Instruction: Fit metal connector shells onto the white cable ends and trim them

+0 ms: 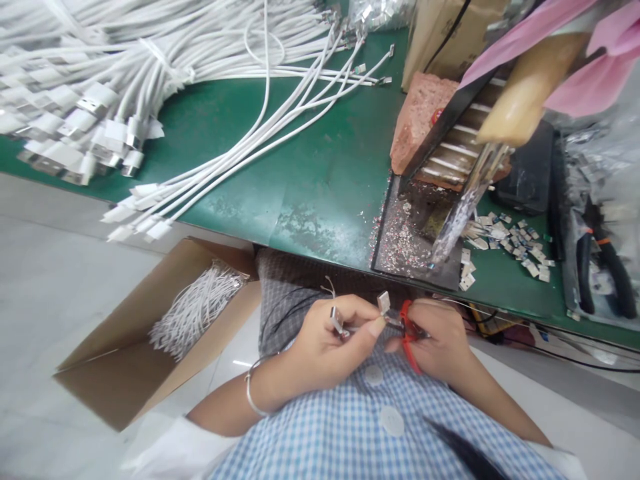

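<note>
My left hand point(330, 343) is closed above my lap, pinching a thin white cable. One metal USB plug point(383, 303) stands up by its thumb and fingertips, and a second USB plug point(337, 319) shows between its fingers. Most of the cable is hidden behind the hand. My right hand point(440, 337) grips the red handles of a pair of scissors point(411, 339). The scissor blades reach in toward the plug at my left fingertips; whether they touch it I cannot tell.
White USB cables point(250, 147) lie across the green table point(320, 193), with tied bundles point(165, 67) behind. A soldering iron point(510, 100) leans over a brick point(417, 120), near loose USB plugs point(525, 247) and pliers point(603, 260). A cardboard box point(100, 393) with short cables stands on the floor.
</note>
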`<state>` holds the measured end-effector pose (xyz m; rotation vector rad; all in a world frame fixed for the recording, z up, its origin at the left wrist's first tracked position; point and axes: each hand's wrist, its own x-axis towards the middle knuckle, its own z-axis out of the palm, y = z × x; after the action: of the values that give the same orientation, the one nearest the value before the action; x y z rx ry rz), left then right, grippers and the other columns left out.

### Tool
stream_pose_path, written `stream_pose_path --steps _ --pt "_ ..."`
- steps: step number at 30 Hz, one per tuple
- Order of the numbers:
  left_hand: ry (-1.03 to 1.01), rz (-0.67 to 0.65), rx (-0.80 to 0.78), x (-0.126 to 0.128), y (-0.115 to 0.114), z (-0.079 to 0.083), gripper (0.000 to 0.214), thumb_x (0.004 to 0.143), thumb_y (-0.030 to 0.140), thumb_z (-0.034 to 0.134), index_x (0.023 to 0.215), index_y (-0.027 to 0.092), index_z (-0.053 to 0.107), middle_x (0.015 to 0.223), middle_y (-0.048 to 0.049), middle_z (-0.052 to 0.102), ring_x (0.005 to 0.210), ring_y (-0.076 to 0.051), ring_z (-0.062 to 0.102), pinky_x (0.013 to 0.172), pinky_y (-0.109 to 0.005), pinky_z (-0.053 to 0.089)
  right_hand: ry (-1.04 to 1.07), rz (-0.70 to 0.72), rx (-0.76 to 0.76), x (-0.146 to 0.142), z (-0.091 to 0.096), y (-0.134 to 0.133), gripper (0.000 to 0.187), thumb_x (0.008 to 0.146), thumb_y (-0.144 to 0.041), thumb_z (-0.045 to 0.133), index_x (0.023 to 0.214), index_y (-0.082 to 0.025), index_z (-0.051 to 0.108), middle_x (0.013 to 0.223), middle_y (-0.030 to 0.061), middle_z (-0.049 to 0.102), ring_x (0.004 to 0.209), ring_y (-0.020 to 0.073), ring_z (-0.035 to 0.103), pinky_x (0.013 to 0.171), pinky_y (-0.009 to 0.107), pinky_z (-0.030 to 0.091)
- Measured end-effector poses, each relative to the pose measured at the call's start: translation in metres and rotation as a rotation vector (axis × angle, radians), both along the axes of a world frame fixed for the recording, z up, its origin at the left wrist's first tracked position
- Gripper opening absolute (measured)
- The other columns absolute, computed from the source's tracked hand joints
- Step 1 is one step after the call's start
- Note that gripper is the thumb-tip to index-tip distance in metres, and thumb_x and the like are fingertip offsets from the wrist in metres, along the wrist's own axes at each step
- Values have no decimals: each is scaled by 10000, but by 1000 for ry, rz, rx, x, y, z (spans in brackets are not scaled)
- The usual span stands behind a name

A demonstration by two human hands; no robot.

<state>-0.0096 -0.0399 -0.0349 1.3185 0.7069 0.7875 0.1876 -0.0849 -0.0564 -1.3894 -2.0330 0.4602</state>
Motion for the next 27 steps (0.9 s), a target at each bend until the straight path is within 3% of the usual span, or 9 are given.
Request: stream_pose_path --steps 5,12,14,16,18,20,22,25,27 --pt "-1 40 18 1 -1 1 141 909 111 584 780 143 630 642 -17 705 484 -57 507 454 -141 371 17 16 -9 -1 -4 -2 389 912 -246 547 575 -230 354 504 -57 343 452 106 348 478 256 269" --pt "27 57 2 0 -3 -1 144 926 176 586 795 144 637 591 1 651 482 -75 510 473 -165 402 81 37 -64 -4 0 -2 461 961 -320 553 556 -217 360 498 -64 335 450 93 341 452 246 251" --pt "46 101 13 0 -4 -5 124 921 215 616 827 143 652 640 -13 671 505 -84 541 496 -178 432 203 86 -170 -5 -1 -3 500 965 -415 571 548 -204 394 487 -67 344 440 83 357 444 235 259" --pt "49 146 44 -1 -5 -7 126 906 256 652 849 144 660 696 -31 694 543 -98 581 526 -193 459 412 205 -378 -5 -2 -5 541 960 -540 536 556 -191 446 478 -66 373 423 74 372 432 224 268" --pt "39 146 82 -1 -5 -8 153 898 291 669 854 144 662 727 -46 709 578 -112 611 544 -203 471 607 376 -603 -5 -4 -7 618 927 -682 461 558 -187 474 471 -61 405 411 75 384 423 219 281" --pt "43 135 81 -1 -5 -7 199 900 332 667 839 142 658 723 -49 702 584 -113 604 540 -205 462 693 441 -711 -6 -4 -7 671 881 -769 419 545 -190 468 459 -58 412 405 79 383 417 221 286" --pt "56 128 4 -1 -3 -5 260 906 383 656 814 139 641 691 -33 666 554 -97 553 513 -196 429 628 308 -619 -8 -3 -5 645 876 -738 485 533 -193 450 455 -61 393 411 80 365 418 228 266" --pt "21 55 -230 -1 -2 -2 339 914 450 634 785 140 594 596 20 562 483 -66 440 459 -176 342 378 22 -288 -12 0 -2 542 899 -519 646 529 -197 413 474 -68 357 441 83 332 442 241 232" --pt "-72 -46 -385 0 -1 -2 366 918 480 623 795 136 588 533 44 517 459 -61 423 487 -183 367 296 -45 -164 -14 0 -1 506 886 -402 691 532 -202 390 486 -71 344 455 86 315 456 247 224"
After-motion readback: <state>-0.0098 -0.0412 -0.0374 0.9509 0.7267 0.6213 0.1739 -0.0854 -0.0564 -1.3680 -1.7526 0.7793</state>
